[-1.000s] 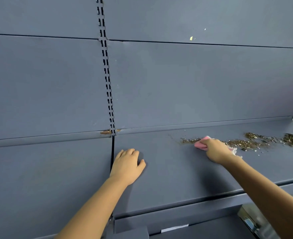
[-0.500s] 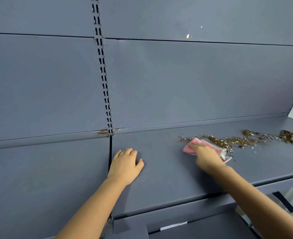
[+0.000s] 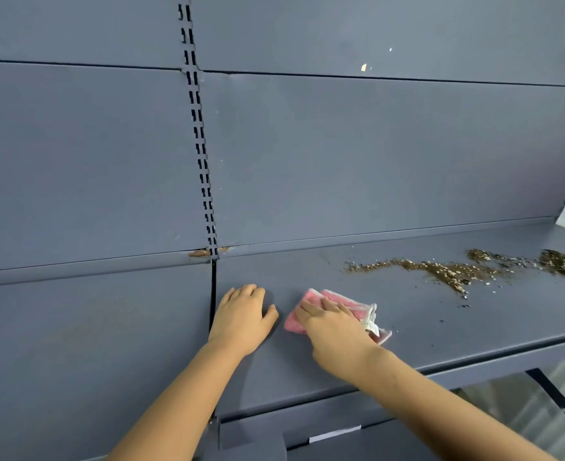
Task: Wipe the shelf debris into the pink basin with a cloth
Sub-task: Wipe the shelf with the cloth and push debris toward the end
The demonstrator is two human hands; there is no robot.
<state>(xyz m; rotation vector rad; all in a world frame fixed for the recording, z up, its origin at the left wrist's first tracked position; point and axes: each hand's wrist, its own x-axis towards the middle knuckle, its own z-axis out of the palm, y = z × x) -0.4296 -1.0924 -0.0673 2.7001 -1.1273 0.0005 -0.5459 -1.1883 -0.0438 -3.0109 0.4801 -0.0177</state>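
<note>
A folded pink cloth [image 3: 351, 304] lies flat on the grey-blue shelf [image 3: 424, 327]. My right hand [image 3: 332, 327] presses down on it with straight fingers. Just left of it, my left hand [image 3: 243, 319] rests palm down on the shelf beside the seam between two boards. A trail of brown and pale debris [image 3: 457, 269] runs along the back right of the shelf, well right of the cloth and apart from it. No pink basin is in view.
A slotted upright [image 3: 201, 154] runs down the grey back panel [image 3: 357, 154]. The dark gap [image 3: 213, 294] between shelf boards lies left of my left hand. A black bracket [image 3: 557, 397] hangs under the shelf's front edge at right.
My right hand has slid the cloth leftward and toward me, away from the debris, ending near my left hand. The left hand has stayed put.
</note>
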